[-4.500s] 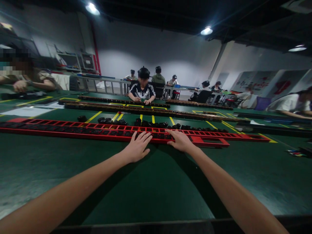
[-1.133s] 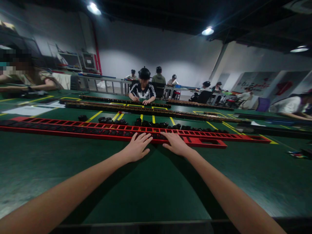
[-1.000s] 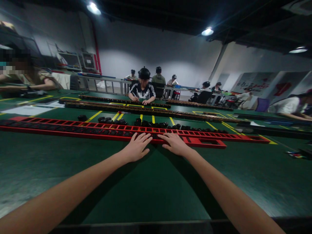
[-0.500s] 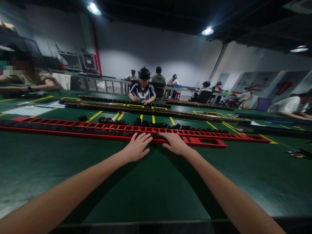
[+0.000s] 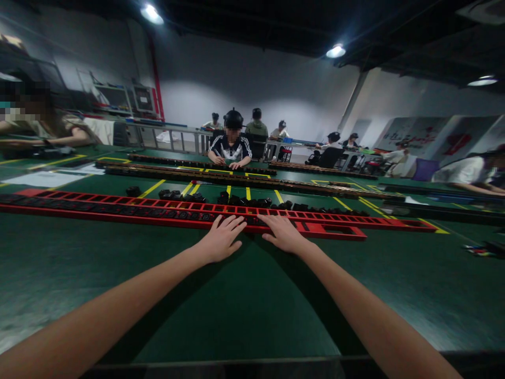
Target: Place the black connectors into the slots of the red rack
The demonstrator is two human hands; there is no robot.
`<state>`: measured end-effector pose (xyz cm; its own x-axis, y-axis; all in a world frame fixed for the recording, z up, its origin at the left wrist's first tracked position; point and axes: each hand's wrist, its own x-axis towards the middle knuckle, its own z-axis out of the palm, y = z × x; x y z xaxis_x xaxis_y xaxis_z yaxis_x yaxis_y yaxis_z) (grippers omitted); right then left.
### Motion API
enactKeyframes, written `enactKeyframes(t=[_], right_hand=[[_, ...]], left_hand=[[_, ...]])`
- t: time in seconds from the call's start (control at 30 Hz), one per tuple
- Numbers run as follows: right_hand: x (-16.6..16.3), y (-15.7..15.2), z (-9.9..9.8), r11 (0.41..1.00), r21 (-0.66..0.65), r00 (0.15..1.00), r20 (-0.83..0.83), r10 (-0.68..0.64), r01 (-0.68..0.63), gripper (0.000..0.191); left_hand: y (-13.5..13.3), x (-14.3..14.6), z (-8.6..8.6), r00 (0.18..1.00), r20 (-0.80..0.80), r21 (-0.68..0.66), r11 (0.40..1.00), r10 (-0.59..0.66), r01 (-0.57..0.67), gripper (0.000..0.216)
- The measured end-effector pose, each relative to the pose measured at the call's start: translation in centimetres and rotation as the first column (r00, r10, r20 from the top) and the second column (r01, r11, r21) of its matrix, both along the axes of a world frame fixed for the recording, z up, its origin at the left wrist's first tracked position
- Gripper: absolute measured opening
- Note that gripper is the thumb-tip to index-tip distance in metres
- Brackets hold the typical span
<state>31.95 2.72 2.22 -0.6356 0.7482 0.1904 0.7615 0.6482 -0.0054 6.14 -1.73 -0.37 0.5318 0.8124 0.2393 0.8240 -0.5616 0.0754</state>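
Note:
A long red frame with a row of slots lies across the green table. Black square pieces fill its slots on the left side. My left hand rests with spread fingers on the near edge of this frame, right of those pieces. On the same frame, a short gap to the right, lies my right hand, its fingers stretched out. Neither hand grips anything that I can see; the slots beneath the fingers are partly hidden. Just behind runs a second red frame with open slots.
Loose black pieces lie in clumps behind the frames. Farther back stretch long dark rails, and a co-worker sits across the table. White paper lies at left, coloured wires at right. Other people sit at both sides.

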Motion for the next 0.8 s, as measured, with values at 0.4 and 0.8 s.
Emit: enactKeyframes(t=[0.4, 0.8], right_hand=[[-0.27, -0.2, 0.43, 1.0, -0.029, 1.0, 0.028, 0.005, -0.004, 0.053], [0.12, 0.01, 0.26, 0.999, -0.031, 0.997, -0.067, -0.022, 0.02, 0.046]], left_hand=[[0.13, -0.07, -0.18, 1.0, 0.008, 0.004, 1.0, -0.005, 0.005, 0.059], [0.27, -0.13, -0.35, 1.0, 0.003, 0.017, 1.0, -0.008, 0.008, 0.06]])
